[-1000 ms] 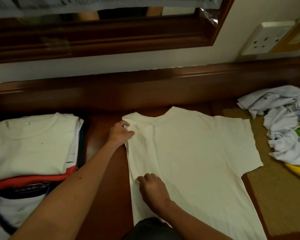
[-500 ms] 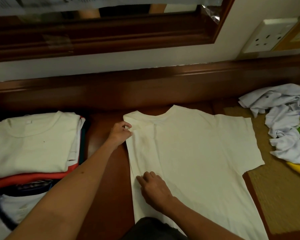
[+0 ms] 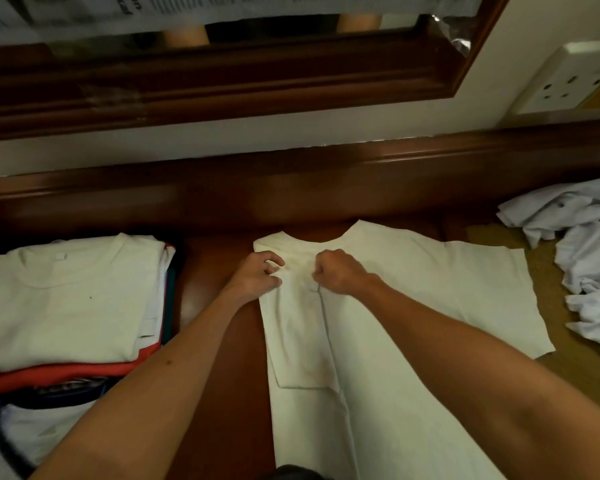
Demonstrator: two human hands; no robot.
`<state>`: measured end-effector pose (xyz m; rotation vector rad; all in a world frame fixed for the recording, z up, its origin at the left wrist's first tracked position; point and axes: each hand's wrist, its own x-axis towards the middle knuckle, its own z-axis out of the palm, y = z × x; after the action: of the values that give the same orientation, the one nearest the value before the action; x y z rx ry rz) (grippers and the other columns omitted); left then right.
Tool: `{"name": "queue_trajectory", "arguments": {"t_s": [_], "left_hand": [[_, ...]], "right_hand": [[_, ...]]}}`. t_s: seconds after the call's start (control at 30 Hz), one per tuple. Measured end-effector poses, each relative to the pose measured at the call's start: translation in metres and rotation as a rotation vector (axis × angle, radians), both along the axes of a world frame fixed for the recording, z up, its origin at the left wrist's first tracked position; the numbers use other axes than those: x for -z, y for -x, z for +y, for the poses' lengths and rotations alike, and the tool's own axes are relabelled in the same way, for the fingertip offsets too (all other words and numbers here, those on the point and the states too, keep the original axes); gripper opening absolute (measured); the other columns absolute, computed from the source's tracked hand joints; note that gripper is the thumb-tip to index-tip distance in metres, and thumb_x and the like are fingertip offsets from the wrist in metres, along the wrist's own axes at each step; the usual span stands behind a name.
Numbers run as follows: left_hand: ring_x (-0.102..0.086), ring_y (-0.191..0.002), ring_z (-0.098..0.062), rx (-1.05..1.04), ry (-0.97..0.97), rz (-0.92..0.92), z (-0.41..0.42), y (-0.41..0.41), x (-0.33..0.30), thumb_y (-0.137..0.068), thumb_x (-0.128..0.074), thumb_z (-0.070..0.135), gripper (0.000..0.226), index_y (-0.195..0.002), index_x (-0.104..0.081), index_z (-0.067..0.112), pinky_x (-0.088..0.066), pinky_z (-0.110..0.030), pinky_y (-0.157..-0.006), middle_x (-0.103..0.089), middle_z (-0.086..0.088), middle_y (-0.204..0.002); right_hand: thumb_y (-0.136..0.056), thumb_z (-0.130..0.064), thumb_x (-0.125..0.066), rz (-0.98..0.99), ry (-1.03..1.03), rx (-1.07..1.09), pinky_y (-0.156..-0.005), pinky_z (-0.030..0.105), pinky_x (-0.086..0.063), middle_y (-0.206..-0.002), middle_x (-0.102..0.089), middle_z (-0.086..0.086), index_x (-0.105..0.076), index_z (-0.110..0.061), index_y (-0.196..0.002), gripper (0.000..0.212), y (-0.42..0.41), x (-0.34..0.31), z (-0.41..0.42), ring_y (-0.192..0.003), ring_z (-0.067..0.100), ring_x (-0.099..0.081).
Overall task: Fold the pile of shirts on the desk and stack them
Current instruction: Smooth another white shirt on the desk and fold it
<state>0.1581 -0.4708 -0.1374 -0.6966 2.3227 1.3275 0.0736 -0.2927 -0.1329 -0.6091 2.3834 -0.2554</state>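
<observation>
On the left of the surface (image 3: 219,358) sits the stack (image 3: 70,299) of folded shirts, a white one on top, red and darker layers showing under it. Just right of it, the left hand (image 3: 257,277) rests on the shoulder of the cream shirt (image 3: 413,306), fingers loosely curled, tips pressing the folded-in flap; whether they pinch cloth, I can't tell. Beside it the right hand (image 3: 338,273) is a tight grip, knuckles up, seemingly nipping the flap's edge near the collar. So we're mid-fold: the left side is turned in, and the right sleeve lies spread flat. Next, I'd say, that right side needs bringing over to match, then folding bottom to top. Far right, the pile (image 3: 582,258) of crumpled pale shirts waits. No containers in view.
</observation>
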Motion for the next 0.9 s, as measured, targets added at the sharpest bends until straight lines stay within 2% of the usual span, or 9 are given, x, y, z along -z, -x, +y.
{"name": "queue_trajectory", "arguments": {"t_s": [0.13, 0.2, 0.27, 0.37, 0.47, 0.57, 0.7, 0.83, 0.9], "left_hand": [[-0.061, -0.083, -0.013, -0.012, 0.001, -0.003, -0.003, 0.002, 0.004, -0.079, -0.071, -0.001, 0.029, -0.097, -0.065, 0.021, -0.046, -0.022, -0.066, -0.067, -0.011, -0.097], [-0.063, -0.087, -0.016, -0.002, -0.023, -0.018, -0.002, 0.001, 0.004, -0.08, -0.07, -0.001, 0.03, -0.099, -0.065, 0.022, -0.047, -0.024, -0.067, -0.067, -0.009, -0.098], [-0.063, -0.084, -0.015, 0.001, -0.064, -0.013, -0.002, -0.001, 0.002, -0.08, -0.068, -0.004, 0.032, -0.1, -0.064, 0.021, -0.047, -0.022, -0.066, -0.068, -0.007, -0.096], [-0.062, -0.083, -0.013, -0.018, -0.088, 0.013, -0.004, -0.006, -0.004, -0.081, -0.068, -0.004, 0.033, -0.103, -0.064, 0.019, -0.047, -0.022, -0.068, -0.066, -0.004, -0.093], [-0.064, -0.08, -0.013, -0.037, -0.102, 0.022, -0.006, -0.007, -0.009, -0.081, -0.067, -0.006, 0.033, -0.104, -0.064, 0.017, -0.048, -0.018, -0.064, -0.066, -0.004, -0.092], [-0.066, -0.077, -0.013, -0.034, -0.131, 0.021, -0.004, -0.007, -0.01, -0.081, -0.066, -0.008, 0.033, -0.104, -0.063, 0.015, -0.05, -0.018, -0.063, -0.068, -0.005, -0.091], [-0.068, -0.077, -0.014, -0.026, -0.196, 0.046, 0.0, -0.006, -0.013, -0.08, -0.067, -0.009, 0.035, -0.101, -0.065, 0.018, -0.052, -0.022, -0.066, -0.07, -0.006, -0.088], [-0.07, -0.077, -0.014, -0.046, -0.225, 0.072, -0.005, -0.008, -0.018, -0.079, -0.07, -0.008, 0.036, -0.1, -0.068, 0.021, -0.055, -0.025, -0.068, -0.073, -0.005, -0.085], [-0.071, -0.08, -0.017, -0.061, -0.225, 0.069, -0.007, -0.009, -0.018, -0.079, -0.07, -0.008, 0.035, -0.101, -0.068, 0.02, -0.055, -0.028, -0.07, -0.073, -0.007, -0.086]], "right_hand": [[-0.098, -0.028, -0.05, 0.054, 0.065, 0.057, -0.077, 0.034, -0.047, -0.11, -0.065, 0.01, -0.059, -0.012, -0.11, 0.022, 0.01, 0.001, 0.009, -0.096, 0.029, -0.061], [-0.098, -0.027, -0.053, -0.01, 0.203, 0.044, -0.081, 0.034, -0.051, -0.112, -0.065, 0.007, -0.057, -0.02, -0.123, 0.027, 0.003, 0.002, 0.004, -0.096, 0.026, -0.063], [-0.096, -0.028, -0.056, -0.135, 0.237, -0.018, -0.072, 0.032, -0.053, -0.103, -0.062, 0.001, -0.055, -0.027, -0.127, 0.03, -0.002, 0.001, -0.003, -0.083, 0.021, -0.064], [-0.093, -0.033, -0.059, -0.192, 0.1, -0.068, -0.06, 0.031, -0.057, -0.087, -0.067, 0.002, -0.063, -0.019, -0.094, 0.014, 0.004, 0.0, -0.01, -0.065, 0.017, -0.067], [-0.092, -0.032, -0.062, -0.216, 0.032, -0.056, -0.056, 0.026, -0.05, -0.07, -0.069, 0.004, -0.059, -0.014, -0.077, 0.024, 0.021, -0.009, -0.004, -0.054, 0.017, -0.062], [-0.092, -0.03, -0.066, -0.229, 0.15, -0.005, -0.052, 0.023, -0.046, -0.072, -0.065, 0.002, -0.061, -0.017, -0.098, 0.015, 0.03, -0.015, 0.0, -0.051, 0.011, -0.058], [-0.091, -0.023, -0.067, -0.426, 0.148, -0.048, -0.049, 0.023, -0.049, -0.079, -0.065, 0.004, -0.051, -0.027, -0.128, 0.04, 0.027, -0.011, -0.009, -0.051, 0.009, -0.059], [-0.092, -0.019, -0.064, -0.44, 0.048, -0.117, -0.048, 0.023, -0.049, -0.078, -0.069, 0.007, -0.059, -0.013, -0.096, 0.009, 0.033, -0.012, -0.011, -0.046, 0.007, -0.062], [-0.09, -0.018, -0.064, -0.448, 0.038, -0.133, -0.051, 0.024, -0.051, -0.075, -0.07, 0.009, -0.059, -0.014, -0.084, 0.009, 0.041, -0.018, -0.009, -0.049, 0.012, -0.063]]}}
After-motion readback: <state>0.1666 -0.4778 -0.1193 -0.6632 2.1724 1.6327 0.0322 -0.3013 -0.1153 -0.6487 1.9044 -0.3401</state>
